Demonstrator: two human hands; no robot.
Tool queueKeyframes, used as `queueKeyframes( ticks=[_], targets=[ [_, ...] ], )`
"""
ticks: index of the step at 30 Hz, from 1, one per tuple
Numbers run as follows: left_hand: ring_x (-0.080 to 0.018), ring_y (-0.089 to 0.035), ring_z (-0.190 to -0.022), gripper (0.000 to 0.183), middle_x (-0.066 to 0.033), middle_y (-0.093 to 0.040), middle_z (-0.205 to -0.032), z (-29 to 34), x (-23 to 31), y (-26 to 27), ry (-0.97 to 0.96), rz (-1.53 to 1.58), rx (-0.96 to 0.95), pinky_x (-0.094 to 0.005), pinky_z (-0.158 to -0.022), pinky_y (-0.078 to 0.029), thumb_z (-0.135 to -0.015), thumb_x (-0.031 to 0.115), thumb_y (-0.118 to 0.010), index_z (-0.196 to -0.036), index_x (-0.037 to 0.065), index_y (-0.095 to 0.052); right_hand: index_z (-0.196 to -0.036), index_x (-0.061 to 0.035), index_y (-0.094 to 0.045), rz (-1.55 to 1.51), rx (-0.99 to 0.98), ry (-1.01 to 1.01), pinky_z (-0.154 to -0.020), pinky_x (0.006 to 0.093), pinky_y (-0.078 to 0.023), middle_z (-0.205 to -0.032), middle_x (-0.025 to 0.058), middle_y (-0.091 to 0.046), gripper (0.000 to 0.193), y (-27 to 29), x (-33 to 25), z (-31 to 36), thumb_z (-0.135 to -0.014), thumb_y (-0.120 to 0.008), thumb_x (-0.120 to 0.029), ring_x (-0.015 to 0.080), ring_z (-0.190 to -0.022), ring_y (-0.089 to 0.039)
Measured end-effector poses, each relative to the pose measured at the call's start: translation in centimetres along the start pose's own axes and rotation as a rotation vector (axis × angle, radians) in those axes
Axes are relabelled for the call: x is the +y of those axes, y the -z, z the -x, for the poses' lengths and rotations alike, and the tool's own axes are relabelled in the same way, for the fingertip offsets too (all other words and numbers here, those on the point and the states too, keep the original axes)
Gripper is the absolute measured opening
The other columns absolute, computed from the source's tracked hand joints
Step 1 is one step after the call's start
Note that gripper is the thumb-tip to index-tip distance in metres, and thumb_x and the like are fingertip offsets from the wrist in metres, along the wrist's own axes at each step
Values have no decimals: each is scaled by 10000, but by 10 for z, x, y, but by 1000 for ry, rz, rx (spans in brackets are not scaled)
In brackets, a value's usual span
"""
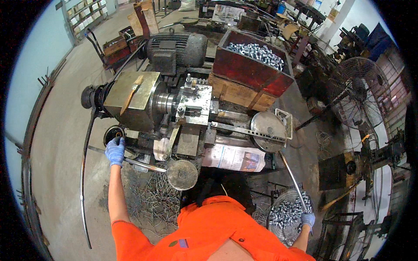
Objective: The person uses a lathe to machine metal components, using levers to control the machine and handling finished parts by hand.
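Observation:
My left hand (115, 151), in a blue glove, is at the near rim of a small round black container (109, 135) left of the machine. Its fingers are drawn together and reach into the container; what they pinch, if anything, is too small to tell. My right hand (308, 220), also gloved, is closed around the lower part of a long shiny metal lever (291, 173). The lever slopes down from a round metal plate (263, 126) on the machine's right. Beside that hand, a round wire basket (285, 235) holds many small shiny metal parts (283, 214).
A lathe-like machine (191, 104) stands before me, with a brush (130, 96) on its housing and a motor (176, 48) behind. A red bin (248, 71) of metal parts sits at its back right. Metal shavings (146, 200) cover the floor; a large fan (359, 89) stands right.

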State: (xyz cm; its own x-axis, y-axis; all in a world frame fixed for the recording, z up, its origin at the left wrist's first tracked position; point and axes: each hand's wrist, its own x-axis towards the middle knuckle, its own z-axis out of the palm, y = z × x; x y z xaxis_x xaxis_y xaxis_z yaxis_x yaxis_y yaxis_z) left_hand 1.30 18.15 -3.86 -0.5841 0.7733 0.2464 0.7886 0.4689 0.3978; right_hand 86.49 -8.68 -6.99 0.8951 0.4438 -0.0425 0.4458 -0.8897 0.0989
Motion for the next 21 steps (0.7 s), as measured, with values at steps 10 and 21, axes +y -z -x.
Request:
queueKeyframes(
  ticks=[10, 21],
  targets=[
    [-298, -635, -789, 304, -132, -661, -853, -2, -5, -5, -1, 40, 6, -386, -700, -487, -809, 375, -583, -943, 122, -685, -882, 11, -638, -15, 10, 49, -773, 428, -488, -916, 261, -617, 349, 7, -2, 14, -709, -614, -291, 391, -902, -599],
    [-300, -635, -795, 304, -129, -662, -863, 0, -5, -1, 7, 10, -3, -386, -707, -487, -809, 372, -584, -956, 125, -684, -933, -8, -627, -12, -48, 18, -779, 440, -484, -915, 257, -618, 382, 55, -41, 52, -736, -600, -333, 401, -899, -596]
  ],
)
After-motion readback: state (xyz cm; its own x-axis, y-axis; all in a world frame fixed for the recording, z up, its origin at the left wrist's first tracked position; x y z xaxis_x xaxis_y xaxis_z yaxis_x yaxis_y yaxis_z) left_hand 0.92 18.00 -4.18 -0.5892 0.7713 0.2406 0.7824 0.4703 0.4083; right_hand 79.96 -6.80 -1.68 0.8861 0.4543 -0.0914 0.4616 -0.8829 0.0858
